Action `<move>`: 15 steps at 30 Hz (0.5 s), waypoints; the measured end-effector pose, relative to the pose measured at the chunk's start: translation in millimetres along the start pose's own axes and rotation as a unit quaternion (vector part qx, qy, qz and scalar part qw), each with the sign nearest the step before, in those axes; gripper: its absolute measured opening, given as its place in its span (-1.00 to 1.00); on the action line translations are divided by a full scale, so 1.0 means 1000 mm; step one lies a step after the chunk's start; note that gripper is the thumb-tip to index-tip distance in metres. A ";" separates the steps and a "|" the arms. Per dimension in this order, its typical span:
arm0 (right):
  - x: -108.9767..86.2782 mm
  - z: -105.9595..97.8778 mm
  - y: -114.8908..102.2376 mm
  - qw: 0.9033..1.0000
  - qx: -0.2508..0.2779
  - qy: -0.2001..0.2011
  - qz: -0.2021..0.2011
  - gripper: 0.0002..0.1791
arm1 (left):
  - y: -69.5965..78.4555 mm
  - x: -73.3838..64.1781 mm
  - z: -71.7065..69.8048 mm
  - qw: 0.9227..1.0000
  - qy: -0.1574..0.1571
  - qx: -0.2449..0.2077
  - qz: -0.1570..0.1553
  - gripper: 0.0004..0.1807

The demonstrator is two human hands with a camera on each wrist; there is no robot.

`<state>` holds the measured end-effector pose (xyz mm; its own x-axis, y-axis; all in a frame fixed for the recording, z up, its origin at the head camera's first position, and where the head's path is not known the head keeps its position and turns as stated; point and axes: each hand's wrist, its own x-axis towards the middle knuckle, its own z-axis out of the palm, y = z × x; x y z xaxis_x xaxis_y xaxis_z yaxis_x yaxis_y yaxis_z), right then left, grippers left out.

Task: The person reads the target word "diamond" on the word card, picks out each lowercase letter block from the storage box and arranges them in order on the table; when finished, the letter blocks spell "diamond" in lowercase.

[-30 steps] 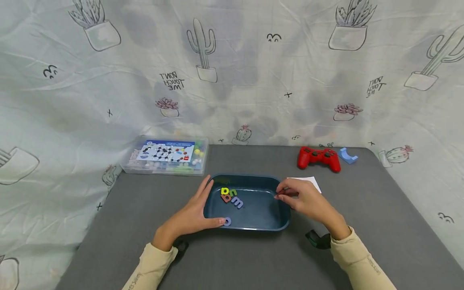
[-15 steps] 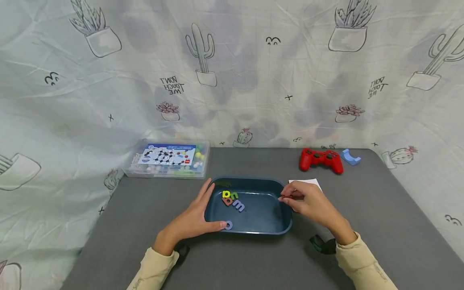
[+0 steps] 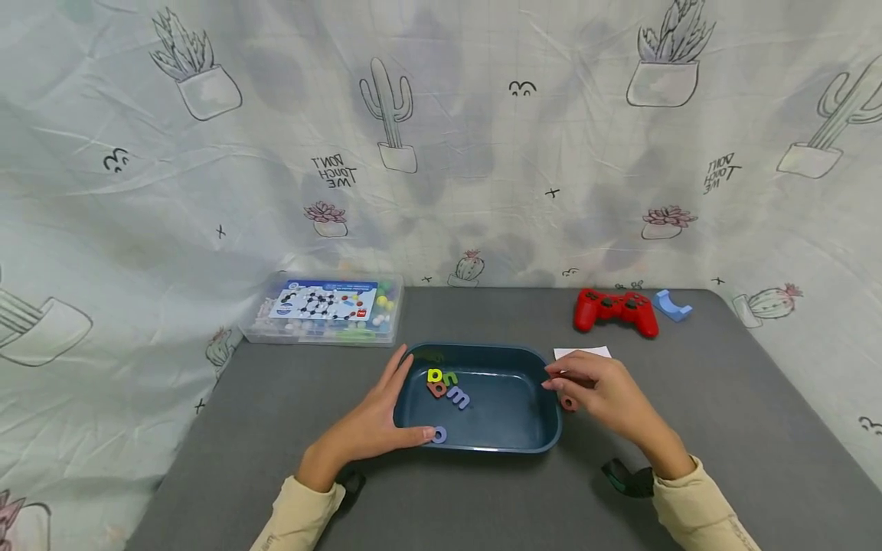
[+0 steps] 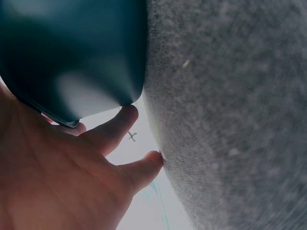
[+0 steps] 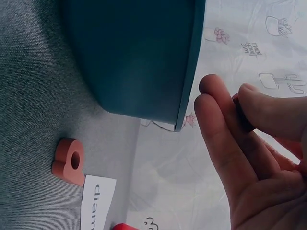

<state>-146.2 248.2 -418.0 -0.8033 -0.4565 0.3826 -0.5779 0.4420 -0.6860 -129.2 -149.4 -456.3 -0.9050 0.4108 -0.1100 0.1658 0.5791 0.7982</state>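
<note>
Right hand [image 3: 601, 389] pinches a mostly hidden dark piece [image 5: 244, 116]; left hand [image 3: 368, 421], spread, touches tray [image 3: 506, 419].

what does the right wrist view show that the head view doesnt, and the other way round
Only the right wrist view: the printed text "diam" on the white card.

Only the head view: the left hand, the letters inside the tray, the clear plastic case and the light blue curved piece.

Both: the tray, the right hand, the white card, the red-brown letter on the table, the patterned curtain and probably the red game controller, just a sliver in the right wrist view.
</note>
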 end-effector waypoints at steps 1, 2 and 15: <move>-0.001 0.000 0.000 1.000 0.001 0.002 -0.001 -0.73 | 0.001 0.000 0.000 1.000 0.001 0.000 0.001 0.35; -0.001 0.000 0.000 1.000 0.007 0.002 0.003 -0.74 | 0.001 0.000 0.000 1.000 0.001 -0.001 -0.001 0.35; -0.013 -0.003 0.004 0.997 0.013 0.043 0.066 -0.74 | 0.002 0.000 0.003 1.000 0.002 -0.005 0.007 0.36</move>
<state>-138.0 257.7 -423.9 -0.8820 -0.3267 0.3397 -0.4638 0.4734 -0.7488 -127.3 -146.3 -456.8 -0.9046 0.4152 -0.0965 0.1740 0.5664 0.8056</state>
